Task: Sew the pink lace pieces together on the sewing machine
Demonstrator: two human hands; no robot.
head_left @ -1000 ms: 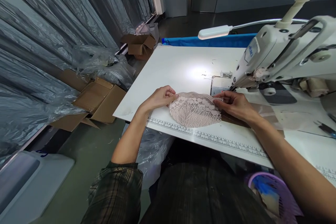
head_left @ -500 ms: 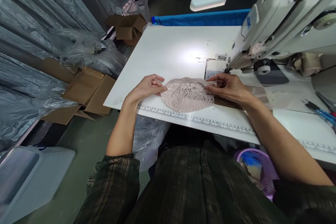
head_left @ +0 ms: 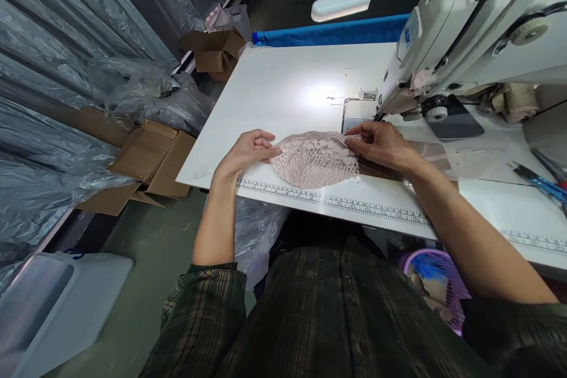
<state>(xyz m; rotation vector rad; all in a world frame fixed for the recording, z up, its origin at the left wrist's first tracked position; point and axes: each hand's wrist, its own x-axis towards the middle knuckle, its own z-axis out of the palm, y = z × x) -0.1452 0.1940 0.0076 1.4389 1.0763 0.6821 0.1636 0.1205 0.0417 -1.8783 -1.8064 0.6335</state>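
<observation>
A pale pink lace piece (head_left: 312,162), pointed at both ends with a curved lower edge, lies on the white sewing table (head_left: 266,94) just in front of the sewing machine (head_left: 425,41). My left hand (head_left: 250,152) pinches its left tip between thumb and fingers. At the upper right end, my right hand (head_left: 376,143) grips the lace close to the metal needle plate (head_left: 354,124). The fingertips of my right hand cover that corner of the lace. The machine's needle area is just above my right hand, too small to make out.
A printed ruler strip (head_left: 328,201) runs along the table's front edge. Blue-handled snips (head_left: 538,182) lie at the right. A white lamp (head_left: 343,5) hangs over the table. Cardboard boxes (head_left: 146,153) and plastic sheeting are on the left; a purple basket (head_left: 436,286) stands below.
The lace's upper edge lies flatter, and my right fingers have shifted slightly on its right end. My left hand keeps its pinch. The whole view has moved a little.
</observation>
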